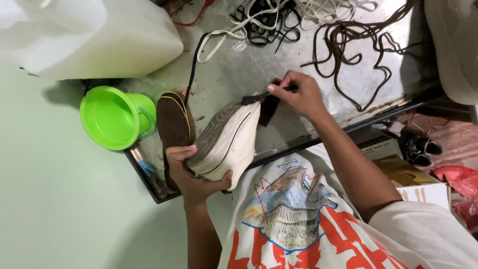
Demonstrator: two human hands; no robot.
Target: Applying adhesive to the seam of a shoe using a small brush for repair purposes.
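My left hand (191,174) grips a cream-coloured shoe (226,139) by its heel end, with the grey sole turned up. My right hand (298,93) pinches a black shoelace (254,97) at the shoe's far end, next to a dark flap. The lace runs from there up across the metal tray (279,60) as a thin black line. A brown insole (174,122) lies on the tray just left of the shoe, touching my left fingers.
A bright green plastic cup (115,117) stands at the tray's left corner, a white plastic jug (89,35) behind it. Loose white, black and brown laces (348,45) lie across the tray's far side. Cardboard boxes (408,174) and dark shoes (420,144) sit at right.
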